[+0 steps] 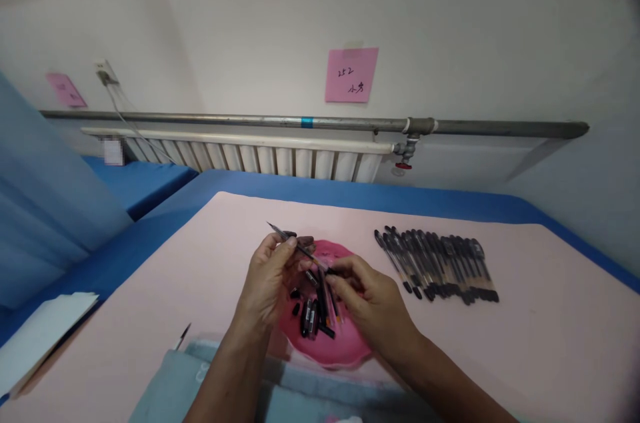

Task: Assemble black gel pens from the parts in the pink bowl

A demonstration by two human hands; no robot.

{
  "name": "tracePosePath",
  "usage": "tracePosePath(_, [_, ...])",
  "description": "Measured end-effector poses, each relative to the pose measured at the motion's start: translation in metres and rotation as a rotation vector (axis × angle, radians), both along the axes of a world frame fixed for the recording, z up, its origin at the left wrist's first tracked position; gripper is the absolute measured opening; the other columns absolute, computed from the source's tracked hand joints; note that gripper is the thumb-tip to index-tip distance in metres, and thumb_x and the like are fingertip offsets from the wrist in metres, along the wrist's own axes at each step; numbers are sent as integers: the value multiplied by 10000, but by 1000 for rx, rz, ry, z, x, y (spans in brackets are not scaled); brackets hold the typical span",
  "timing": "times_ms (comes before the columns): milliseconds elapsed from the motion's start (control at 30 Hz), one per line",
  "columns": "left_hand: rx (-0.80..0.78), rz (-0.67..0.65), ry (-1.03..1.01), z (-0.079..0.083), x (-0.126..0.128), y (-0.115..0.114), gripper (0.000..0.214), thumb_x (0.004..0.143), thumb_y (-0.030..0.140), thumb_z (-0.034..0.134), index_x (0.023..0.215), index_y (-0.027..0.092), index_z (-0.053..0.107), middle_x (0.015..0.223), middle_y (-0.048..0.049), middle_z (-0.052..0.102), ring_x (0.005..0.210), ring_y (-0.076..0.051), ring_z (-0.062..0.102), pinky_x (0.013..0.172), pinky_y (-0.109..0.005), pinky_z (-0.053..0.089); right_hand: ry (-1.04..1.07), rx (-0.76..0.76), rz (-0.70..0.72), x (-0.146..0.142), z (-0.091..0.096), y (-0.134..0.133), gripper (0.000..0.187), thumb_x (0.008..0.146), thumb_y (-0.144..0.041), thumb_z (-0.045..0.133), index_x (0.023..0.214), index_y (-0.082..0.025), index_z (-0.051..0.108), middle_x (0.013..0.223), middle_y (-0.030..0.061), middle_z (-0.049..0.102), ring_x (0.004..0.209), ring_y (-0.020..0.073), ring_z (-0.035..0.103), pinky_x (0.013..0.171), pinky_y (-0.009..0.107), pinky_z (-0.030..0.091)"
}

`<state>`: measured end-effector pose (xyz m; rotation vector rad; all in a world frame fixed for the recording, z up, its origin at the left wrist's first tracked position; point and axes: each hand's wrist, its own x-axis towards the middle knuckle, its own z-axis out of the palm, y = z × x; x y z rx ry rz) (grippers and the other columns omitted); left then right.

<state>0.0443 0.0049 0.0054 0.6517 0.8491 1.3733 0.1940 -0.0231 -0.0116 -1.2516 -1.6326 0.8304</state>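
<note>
My left hand [270, 269] is closed around a slim pen [305, 251], whose pointed end sticks out to the upper left. At the pen's lower right end, my right hand [370, 296] pinches with thumb and forefinger, where a small dark piece shows between the fingertips. Its exact shape is hard to make out. Both hands are above a pink scalloped dish [345, 357]. In the dish lie loose pen parts [313, 317]: black caps, short clear-and-black pieces and thin tubes with orange ends. My hands hide part of the dish.
Many capped black pens [435, 263] lie in a row on the pink sheet [540, 329] to the right. A light blue cloth [175, 383] lies at the front, with a pointed pen piece [183, 336] beside it. White paper [45, 336] is at left; a radiator [250, 157] stands behind.
</note>
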Motion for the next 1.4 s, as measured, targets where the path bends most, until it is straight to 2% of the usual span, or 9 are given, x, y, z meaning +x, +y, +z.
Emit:
tracePosePath(233, [-28,25,-6,3,3,-1,87,764,123,610,779,132,525,791,-59,705,570,-84,635,530,-161,515,-126,89,-34,0,0,1,34,791,-214,563,821,-223,575,728,-16,642,600,130,571,557,235,435])
tracePosePath(400, [-44,35,19,4,4,0,66,774,113,591,777,130,527,773,-56,705,574,-87,640,519,-158,513,-244,199,63,3,-3,2,128,870,-238,467,829,-217,587,735,-3,642,640,139,579,602,255,441])
tracePosePath(533, [-59,41,39,4,3,-1,63,785,102,575,778,132,520,765,-57,704,610,-101,656,516,-158,515,-351,244,26,5,-5,3,81,831,-241,548,902,-206,566,770,12,632,695,163,583,635,276,443])
tracePosePath(633, [-53,42,52,4,3,-1,53,794,105,567,792,130,521,752,-55,702,599,-97,652,522,-164,520,-381,272,44,6,-6,2,76,860,-217,492,867,-194,564,786,29,628,720,168,586,653,283,440])
tracePosePath(800, [-60,47,62,3,3,0,56,793,106,567,784,129,517,764,-61,701,615,-100,656,514,-156,513,-310,189,108,5,-5,4,182,898,-221,407,842,-199,580,734,14,621,670,153,576,630,275,440])
tracePosePath(967, [-61,40,58,1,3,1,56,791,105,565,774,130,518,737,-50,695,546,-78,629,505,-156,507,-314,155,81,4,-4,4,104,824,-245,550,919,-209,573,803,12,627,726,168,581,649,285,445])
tracePosePath(1100, [-60,34,90,0,3,2,70,765,128,600,779,131,531,734,-52,692,561,-95,639,499,-163,504,-378,200,98,3,-5,2,119,872,-226,460,842,-202,573,763,25,608,700,171,569,648,299,432])
tracePosePath(1300, [-27,22,124,-4,2,2,127,733,181,644,784,135,537,743,-51,692,556,-93,634,501,-162,492,-299,133,152,0,-4,2,209,905,-249,392,782,-230,559,699,12,586,645,163,548,604,293,433])
tracePosePath(1400, [-15,21,154,-6,2,2,143,727,200,650,789,135,538,756,-56,692,571,-98,638,496,-157,483,-293,101,157,0,-5,3,134,880,-263,450,823,-230,566,746,14,604,682,167,558,619,296,437])
